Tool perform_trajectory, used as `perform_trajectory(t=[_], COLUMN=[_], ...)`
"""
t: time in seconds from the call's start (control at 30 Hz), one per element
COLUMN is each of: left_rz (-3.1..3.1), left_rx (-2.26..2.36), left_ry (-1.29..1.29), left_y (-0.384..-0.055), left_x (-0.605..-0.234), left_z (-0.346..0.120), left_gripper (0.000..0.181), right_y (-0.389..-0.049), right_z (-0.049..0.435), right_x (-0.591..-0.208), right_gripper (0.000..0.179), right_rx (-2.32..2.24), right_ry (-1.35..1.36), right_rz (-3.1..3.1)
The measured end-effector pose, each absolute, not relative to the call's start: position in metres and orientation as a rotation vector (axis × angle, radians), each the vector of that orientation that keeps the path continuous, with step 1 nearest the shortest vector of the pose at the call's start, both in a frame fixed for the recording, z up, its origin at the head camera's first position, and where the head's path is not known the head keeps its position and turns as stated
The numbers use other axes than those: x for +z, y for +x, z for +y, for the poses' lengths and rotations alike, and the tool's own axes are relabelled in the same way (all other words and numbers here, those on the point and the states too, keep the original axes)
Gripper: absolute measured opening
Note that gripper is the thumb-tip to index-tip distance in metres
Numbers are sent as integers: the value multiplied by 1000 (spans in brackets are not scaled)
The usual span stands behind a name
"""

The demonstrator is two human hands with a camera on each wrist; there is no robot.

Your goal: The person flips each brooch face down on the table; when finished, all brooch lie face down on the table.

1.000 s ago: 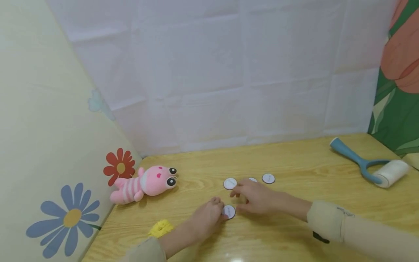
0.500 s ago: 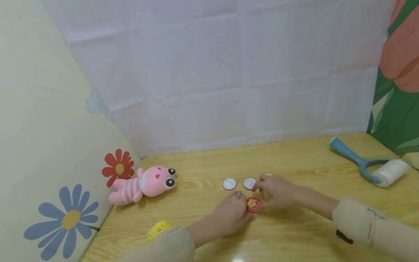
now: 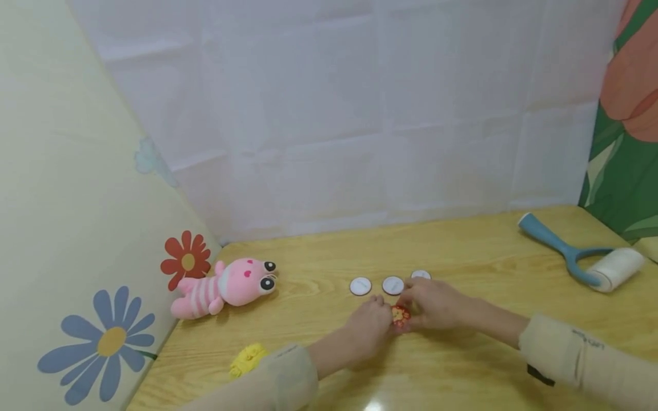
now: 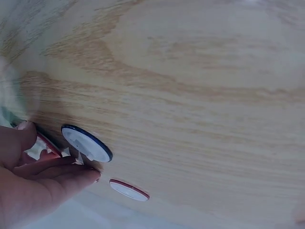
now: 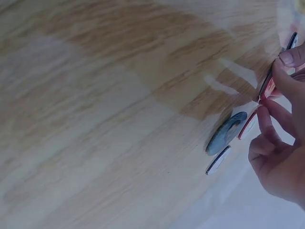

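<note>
Between my two hands, in the head view, is a red disc (image 3: 400, 315) with a gold star-like figure on its face. My left hand (image 3: 367, 331) pinches its left side, and my right hand (image 3: 439, 302) grips it from the right. Three white-faced discs lie in a row just beyond: a left one (image 3: 361, 286), a middle one (image 3: 393, 285) and a right one (image 3: 420, 275) partly behind my right hand. A dark-rimmed disc (image 4: 86, 144) stands close to the fingertips in the left wrist view. In the right wrist view a blue-green picture disc (image 5: 226, 134) shows near my fingers.
A pink striped plush toy (image 3: 226, 290) with big eyes lies at the left. Nearer me is a crumpled yellow thing (image 3: 248, 358), partly covered by my left sleeve. A blue-handled lint roller (image 3: 570, 254) lies at the right, and a white cloth (image 3: 329, 125) hangs behind the table.
Both hands have moved right with a disc that showed white a second ago; the red face shows now. Since half a second ago, they have closed in and the right-hand white disc shows more.
</note>
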State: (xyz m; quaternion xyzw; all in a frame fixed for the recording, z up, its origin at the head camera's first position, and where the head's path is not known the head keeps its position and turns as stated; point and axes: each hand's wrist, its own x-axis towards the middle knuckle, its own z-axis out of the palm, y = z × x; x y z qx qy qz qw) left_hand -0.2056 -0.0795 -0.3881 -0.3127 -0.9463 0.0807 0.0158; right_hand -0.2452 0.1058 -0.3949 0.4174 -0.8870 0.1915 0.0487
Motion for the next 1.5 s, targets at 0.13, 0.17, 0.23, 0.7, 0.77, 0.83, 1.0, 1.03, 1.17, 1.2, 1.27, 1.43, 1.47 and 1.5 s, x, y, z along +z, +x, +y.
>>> perform_trajectory(t=[0.13, 0.17, 0.23, 0.7, 0.77, 0.83, 1.0, 1.03, 1.17, 1.2, 1.27, 1.43, 1.47, 1.5], left_rz=[-2921, -2914, -2903, -2865, -2853, -2828, -2753, -2751, -2761, -2772, -2779, -2811, -2816, -2820], left_rx=[262, 270, 291, 460, 531, 592, 647, 625, 501, 460, 413, 314, 293, 278], left_ry=[-968, -968, -968, -991, -1012, -1043, -1075, -1060, -997, -979, -961, -928, -921, -916], left_y=[-206, -206, -206, -204, -204, -204, -203, -203, -202, -202, -202, -201, -201, -200], left_x=[-388, -388, -388, -391, -392, -392, -393, -393, -395, -396, -396, -397, -397, -397], left_z=[-79, -79, -79, -80, -80, -80, -82, -82, -81, -81, -81, -81, -81, -81], left_gripper=[28, 28, 26, 29, 31, 31, 29, 28, 36, 39, 37, 30, 29, 29], right_y=[-246, -246, -246, -247, -248, -248, -246, -246, -243, -242, -241, -239, -239, -239], right_z=[108, 108, 108, 108, 109, 110, 111, 110, 108, 107, 106, 105, 105, 105], right_x=[-395, -395, -395, -394, -396, -398, -398, -398, -399, -399, -400, -402, -403, -404], right_gripper=[34, 33, 31, 20, 22, 24, 25, 23, 16, 15, 15, 12, 12, 13], right_rx=[569, 569, 579, 517, 445, 382, 279, 263, 206, 197, 186, 181, 180, 181], right_ry=[1263, 1262, 1264, 1369, 1401, 1426, 1442, 1441, 1420, 1414, 1402, 1377, 1368, 1360], right_rz=[-2687, -2688, -2688, -2687, -2640, -2604, -2578, -2574, -2554, -2545, -2528, -2453, -2437, -2424])
